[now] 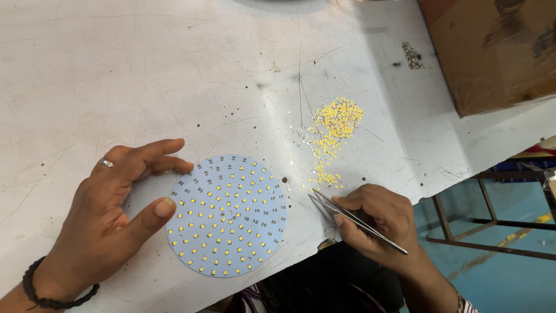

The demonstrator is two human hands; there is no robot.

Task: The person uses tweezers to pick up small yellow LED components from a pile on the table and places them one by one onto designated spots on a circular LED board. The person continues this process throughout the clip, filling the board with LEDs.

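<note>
— So, where does the round board (227,215) sit?

— Flat on the scratched grey counter (116,69), close to the near edge and right under the person's chest, so both hands reach it without stretching; it is a pale blue disc with rings of small yellow chips, and many outer pads are bare grey.

— And the left hand (107,211)?

— It rests on the counter at the disc's left rim; the thumb tip touches the edge and the forefinger curves along the top of it; the hand is loosely spread, clamping nothing, and seems to serve as a stop so the board cannot slide or turn. A ring sits on 1 finger and a dark braided band on the wrist.

— What about the right hand (379,223)?

— It pinches a pair of metal tweezers (353,219) like a pen, closed around their shaft; the tips point left and lie just off the disc's right edge, near the lower end of the chip trail. Whether a chip sits between the tips is too small to tell.

— Where is the supply?

— A loose heap of yellow chips (336,124) lies up and right of the board, thinning into a trail toward the tweezers; that keeps each pick a short move from the board.

— Anything else?

— A brown cardboard box (492,52) at the far right corner, well apart from the work.
</note>
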